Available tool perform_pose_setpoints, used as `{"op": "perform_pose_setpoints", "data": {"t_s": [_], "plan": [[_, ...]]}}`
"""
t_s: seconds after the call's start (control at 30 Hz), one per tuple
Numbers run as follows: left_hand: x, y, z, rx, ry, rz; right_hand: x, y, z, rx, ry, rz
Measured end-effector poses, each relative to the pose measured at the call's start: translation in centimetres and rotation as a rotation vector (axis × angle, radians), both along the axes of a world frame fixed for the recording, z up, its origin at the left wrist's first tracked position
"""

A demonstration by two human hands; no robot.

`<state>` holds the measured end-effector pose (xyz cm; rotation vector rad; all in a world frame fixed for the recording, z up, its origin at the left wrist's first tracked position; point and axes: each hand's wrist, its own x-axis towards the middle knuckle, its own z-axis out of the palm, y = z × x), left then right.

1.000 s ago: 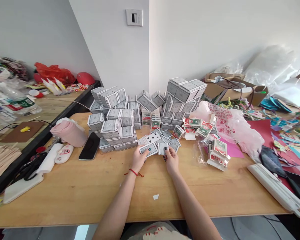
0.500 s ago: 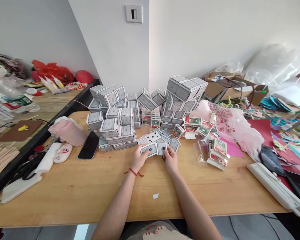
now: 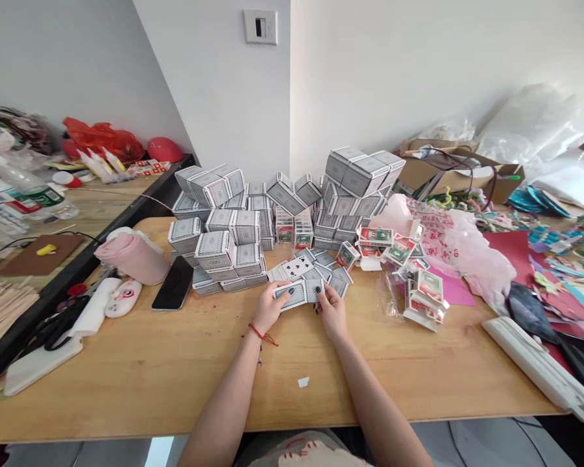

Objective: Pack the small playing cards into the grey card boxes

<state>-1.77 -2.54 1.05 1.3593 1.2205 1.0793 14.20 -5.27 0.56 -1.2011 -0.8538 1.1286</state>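
Note:
My left hand grips a small bundle of playing cards with grey patterned backs, thumb on top. My right hand pinches the right end of the same bundle, fingers curled. Just beyond the hands lies a loose heap of cards, one face up showing spades. Behind it rises a pile of several grey card decks. All of this rests on a wooden table.
A black phone and a pink roll lie left of the decks. Red-and-green card boxes and a pink plastic bag sit to the right. A white long device lies at the far right. Scissors are at the left edge.
Both hands have drawn the bundle of cards slightly closer together and a little toward me; nothing else on the table has moved.

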Motion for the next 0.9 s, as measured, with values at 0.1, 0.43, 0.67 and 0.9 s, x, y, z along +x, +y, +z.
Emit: {"op": "perform_pose_setpoints", "data": {"t_s": [0.1,0.43,0.67,0.9], "plan": [[-0.1,0.0,0.1,-0.011,0.013,0.012,0.2,0.0,0.0,0.007,-0.041,0.024],[0.5,-0.4,-0.1,-0.008,0.021,0.006,-0.2,-0.1,0.1,-0.001,-0.059,0.183],[0.9,-0.5,-0.5,0.013,0.087,0.061,-0.3,-0.1,0.1,-0.041,0.045,0.236],[1.0,-0.6,-0.6,0.085,0.131,0.071,-0.5,-0.2,0.0,-0.027,0.054,0.293]]}}
